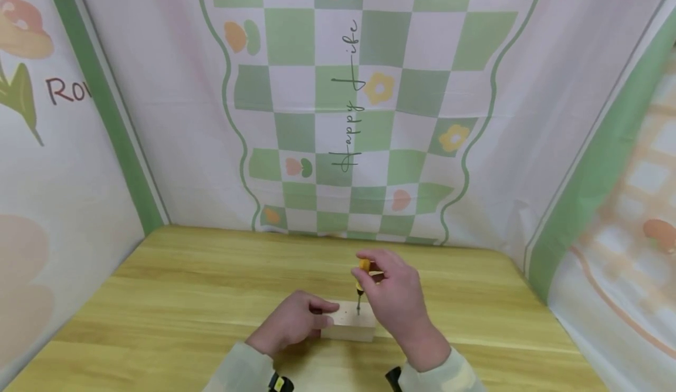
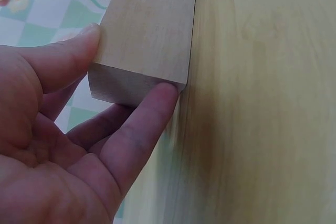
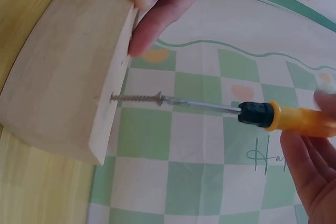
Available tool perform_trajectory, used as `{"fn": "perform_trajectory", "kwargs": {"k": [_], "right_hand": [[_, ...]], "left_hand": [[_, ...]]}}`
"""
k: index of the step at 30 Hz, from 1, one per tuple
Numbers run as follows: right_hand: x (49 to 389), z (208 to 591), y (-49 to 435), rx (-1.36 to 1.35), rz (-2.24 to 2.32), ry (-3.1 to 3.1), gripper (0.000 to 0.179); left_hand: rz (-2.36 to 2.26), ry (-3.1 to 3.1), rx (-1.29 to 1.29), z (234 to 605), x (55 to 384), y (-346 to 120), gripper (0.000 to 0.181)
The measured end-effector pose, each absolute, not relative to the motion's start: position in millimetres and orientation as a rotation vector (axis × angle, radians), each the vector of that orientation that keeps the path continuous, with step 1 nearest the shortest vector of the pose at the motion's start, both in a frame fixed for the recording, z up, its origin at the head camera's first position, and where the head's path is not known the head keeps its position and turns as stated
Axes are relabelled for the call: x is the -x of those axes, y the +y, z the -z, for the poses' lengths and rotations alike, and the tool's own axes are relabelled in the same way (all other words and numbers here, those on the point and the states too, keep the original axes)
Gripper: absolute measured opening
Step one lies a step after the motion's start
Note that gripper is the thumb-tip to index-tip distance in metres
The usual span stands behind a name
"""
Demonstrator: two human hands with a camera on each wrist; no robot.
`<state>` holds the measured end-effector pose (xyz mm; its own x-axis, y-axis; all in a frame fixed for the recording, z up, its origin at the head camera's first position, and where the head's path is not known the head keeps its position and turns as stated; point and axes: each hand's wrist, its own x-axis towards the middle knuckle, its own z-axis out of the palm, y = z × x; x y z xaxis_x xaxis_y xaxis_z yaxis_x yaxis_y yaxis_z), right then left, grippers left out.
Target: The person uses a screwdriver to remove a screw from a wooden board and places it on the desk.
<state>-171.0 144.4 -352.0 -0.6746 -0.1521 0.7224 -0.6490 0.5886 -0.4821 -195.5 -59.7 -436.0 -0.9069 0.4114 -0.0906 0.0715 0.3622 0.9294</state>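
A pale wooden block [image 1: 348,332] lies on the table near its front. My left hand [image 1: 298,321] grips the block's left end; in the left wrist view the thumb [image 2: 79,51] is at one edge and a fingertip presses the end face. With its fingers round the yellow handle, my right hand [image 1: 396,289] holds a screwdriver [image 3: 299,120] upright over the block. The screwdriver's tip meets the head of a screw [image 3: 136,98], whose point is at the block's top face. Most of the screw's thread stands out of the wood. Small dark holes show on that face beside it.
The wood-grain table [image 1: 185,286] stretches out around the block. Behind it hangs a green-and-white checked cloth [image 1: 338,128] with lettering, and printed curtains flank the left [image 1: 42,175] and right [image 1: 623,233] sides.
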Motion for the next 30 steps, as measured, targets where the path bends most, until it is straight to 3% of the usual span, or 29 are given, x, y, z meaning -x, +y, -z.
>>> {"fn": "perform_trajectory", "kwargs": {"k": [18,30], "right_hand": [[167.9,349.1,142.9,-0.551,-1.162,-2.205,0.019],[166.6,349.4,141.5,-0.516,-1.226,-2.184,0.028]], "left_hand": [[-1.576,2.311,-0.419,436.8,195.5,-60.7,0.025],[-1.567,2.319,-0.401,435.7,194.6,-59.2,0.024]]}}
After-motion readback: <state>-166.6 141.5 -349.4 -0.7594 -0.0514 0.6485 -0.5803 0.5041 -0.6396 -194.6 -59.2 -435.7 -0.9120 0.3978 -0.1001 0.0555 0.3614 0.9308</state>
